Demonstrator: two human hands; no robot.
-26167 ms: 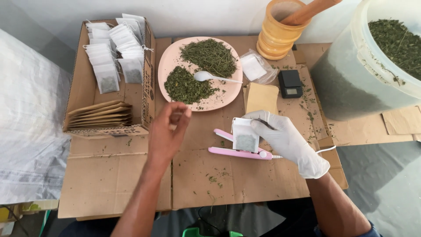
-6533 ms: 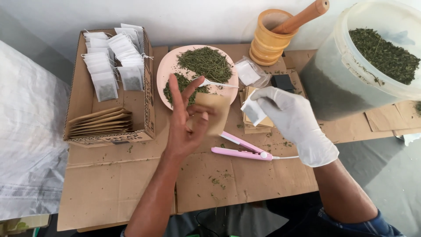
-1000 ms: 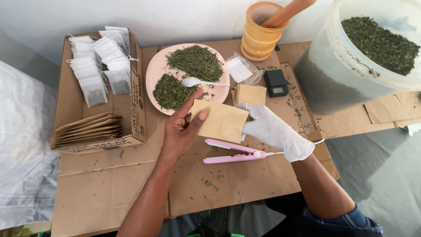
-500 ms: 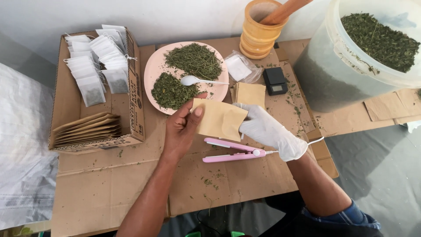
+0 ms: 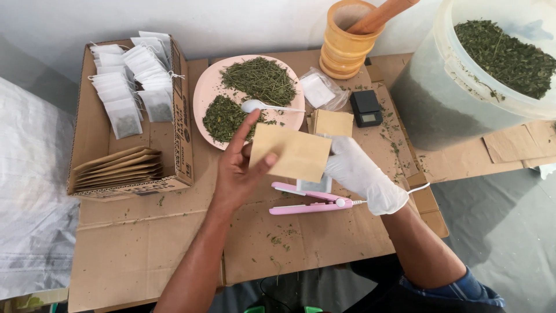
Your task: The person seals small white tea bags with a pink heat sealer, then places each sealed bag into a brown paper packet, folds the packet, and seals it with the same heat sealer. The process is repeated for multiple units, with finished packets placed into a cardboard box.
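Bare left hand (image 5: 238,171) pinches brown paper envelope (image 5: 291,153) above pink heat sealer (image 5: 313,200). Gloved right hand (image 5: 364,174) grips envelope's other edge. Pink plate (image 5: 204,93) of dried herbs just beyond.

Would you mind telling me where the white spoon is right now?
In the head view, the white spoon lies on the pink plate, between the two herb piles, just above the left hand.

The kraft pouch (image 5: 291,152) at frame centre hides the gloved right hand's fingertips and most of a white sachet beneath it. The big herb tub (image 5: 486,69) is cut off at the upper right edge.
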